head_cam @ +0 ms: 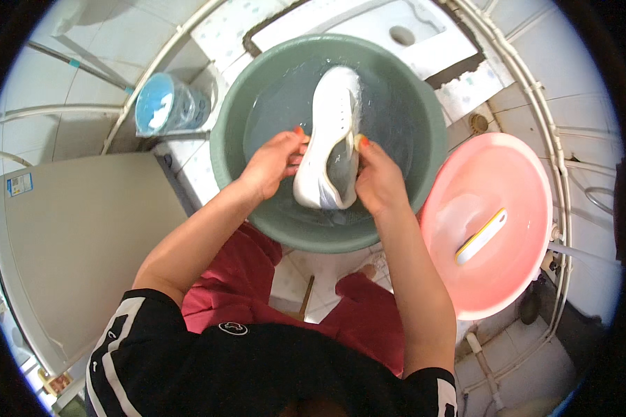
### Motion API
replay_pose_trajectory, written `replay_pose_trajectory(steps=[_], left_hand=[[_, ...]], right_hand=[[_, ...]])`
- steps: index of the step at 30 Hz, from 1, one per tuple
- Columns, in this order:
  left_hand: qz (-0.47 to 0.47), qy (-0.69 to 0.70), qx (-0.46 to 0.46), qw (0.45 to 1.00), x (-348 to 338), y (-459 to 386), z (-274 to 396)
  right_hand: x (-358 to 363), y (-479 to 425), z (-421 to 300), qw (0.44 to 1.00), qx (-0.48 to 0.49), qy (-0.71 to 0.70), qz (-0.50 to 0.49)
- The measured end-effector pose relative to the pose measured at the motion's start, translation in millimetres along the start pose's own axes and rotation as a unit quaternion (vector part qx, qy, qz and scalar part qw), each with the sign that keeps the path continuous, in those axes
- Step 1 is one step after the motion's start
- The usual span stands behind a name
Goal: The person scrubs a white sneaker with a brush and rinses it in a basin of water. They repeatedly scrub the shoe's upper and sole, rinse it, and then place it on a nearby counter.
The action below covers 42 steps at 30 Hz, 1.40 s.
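Note:
A white lace-up shoe (324, 125), its eyelets without laces, lies between my hands over a large green plastic basin (226, 104) of water. The opening faces up and the toe points away from me. My left hand (277, 162) is at the shoe's left side near the heel, fingers against or very close to it; contact is not certain. My right hand (380, 174) grips the right side of the shoe by its collar, thumb on the rim.
At the right stands a pink basin (532, 208) holding a white-handled brush (482, 237). A blue bucket (156, 104) is at the upper left, a grey appliance top (88, 250) at the left. Pipes (545, 120) run along the tiled wall; a squat toilet (365, 31) lies beyond the green basin.

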State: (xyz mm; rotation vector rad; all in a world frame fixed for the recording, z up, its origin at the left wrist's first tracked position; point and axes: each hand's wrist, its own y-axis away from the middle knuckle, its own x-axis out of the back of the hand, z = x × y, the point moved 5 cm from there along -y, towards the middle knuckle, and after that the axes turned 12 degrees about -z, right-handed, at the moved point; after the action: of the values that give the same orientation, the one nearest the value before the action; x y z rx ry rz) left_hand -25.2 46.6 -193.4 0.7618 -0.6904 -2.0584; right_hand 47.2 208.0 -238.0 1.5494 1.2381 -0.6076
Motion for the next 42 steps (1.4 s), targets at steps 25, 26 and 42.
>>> replay_pose_trajectory(steps=[25,26,42], left_hand=[[-0.046,-0.191,-0.338,0.920,4,24,23],[-0.008,-0.260,-0.371,0.892,8,27,31],[0.059,-0.361,-0.511,0.778,-27,124,70]], right_hand=[[-66,113,-1,0.946,0.238,0.207,0.077],[-72,119,2,0.941,0.240,0.227,0.072],[-80,161,26,0.891,0.307,0.333,0.036]])
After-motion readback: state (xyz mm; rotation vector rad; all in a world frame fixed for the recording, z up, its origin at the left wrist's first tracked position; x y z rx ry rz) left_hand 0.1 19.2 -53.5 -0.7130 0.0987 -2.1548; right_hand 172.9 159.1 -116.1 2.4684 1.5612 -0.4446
